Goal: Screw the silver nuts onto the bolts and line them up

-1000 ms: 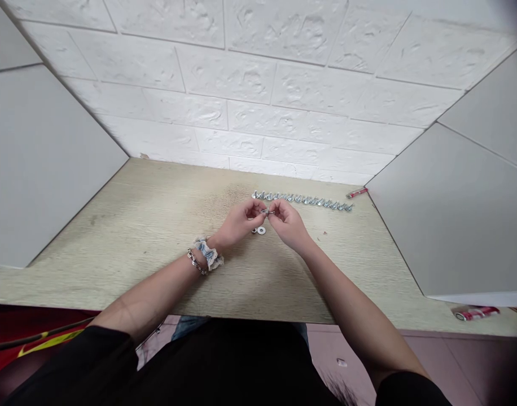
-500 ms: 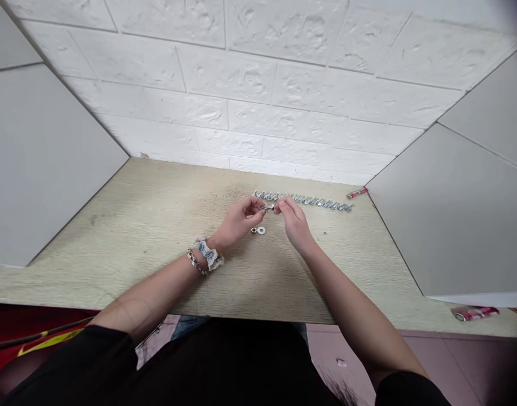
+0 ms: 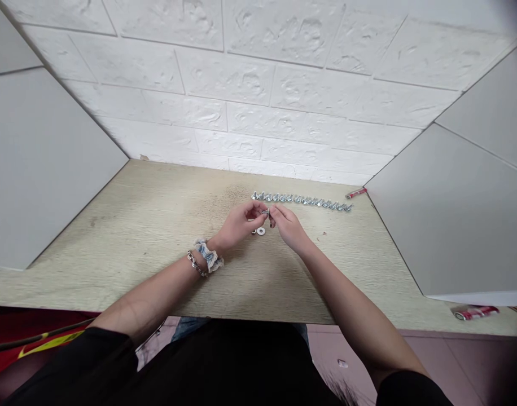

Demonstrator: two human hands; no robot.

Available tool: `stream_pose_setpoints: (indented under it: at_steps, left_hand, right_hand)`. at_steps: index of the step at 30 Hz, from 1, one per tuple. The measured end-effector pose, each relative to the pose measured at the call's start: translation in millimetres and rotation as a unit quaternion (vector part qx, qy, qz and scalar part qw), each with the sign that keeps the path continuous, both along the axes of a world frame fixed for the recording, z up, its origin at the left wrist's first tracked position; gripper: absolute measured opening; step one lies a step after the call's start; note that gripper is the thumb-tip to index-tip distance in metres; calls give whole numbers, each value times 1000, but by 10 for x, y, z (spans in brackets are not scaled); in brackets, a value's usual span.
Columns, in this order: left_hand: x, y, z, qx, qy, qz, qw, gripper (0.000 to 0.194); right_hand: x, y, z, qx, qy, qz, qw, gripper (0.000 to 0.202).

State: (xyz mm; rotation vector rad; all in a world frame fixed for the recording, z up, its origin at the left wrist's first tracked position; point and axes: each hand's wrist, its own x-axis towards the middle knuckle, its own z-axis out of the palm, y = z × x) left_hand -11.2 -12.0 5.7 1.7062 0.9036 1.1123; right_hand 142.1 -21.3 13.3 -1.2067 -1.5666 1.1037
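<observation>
My left hand [image 3: 238, 225] and my right hand [image 3: 287, 228] meet above the wooden table [image 3: 148, 237], fingertips pinched together on a small silver bolt [image 3: 266, 212]. Just below the hands a flat washer [image 3: 261, 230] and a small nut [image 3: 254, 231] lie on the table. Behind the hands a row of several assembled silver bolts [image 3: 301, 200] runs left to right along the back of the table. My left wrist wears a scrunchie and a chain bracelet [image 3: 203, 257].
A red pen [image 3: 356, 193] lies at the right end of the row. Grey panels [image 3: 38, 163] stand at both sides and a white brick wall [image 3: 258, 96] behind. A red and white object [image 3: 474, 312] lies at the table's front right.
My right hand has drawn back from the row of bolts and closed in on the left hand. The left hand has barely moved.
</observation>
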Motion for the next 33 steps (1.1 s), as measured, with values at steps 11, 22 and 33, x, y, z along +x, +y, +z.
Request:
stream_pose_setpoints:
  at_steps: [11, 22, 33]
  left_hand:
    - [11, 26, -27, -33, -26, 12, 999, 15]
    - [31, -10, 14, -41, -26, 20, 999, 14]
    - [29, -40, 8, -15, -12, -2, 1000, 13]
  right_hand:
    - [-5, -5, -11, 71, 47, 14, 996, 3]
    - [-14, 35, 12, 40, 92, -53, 994, 14]
    - [33, 3, 19, -66, -60, -43, 995, 64]
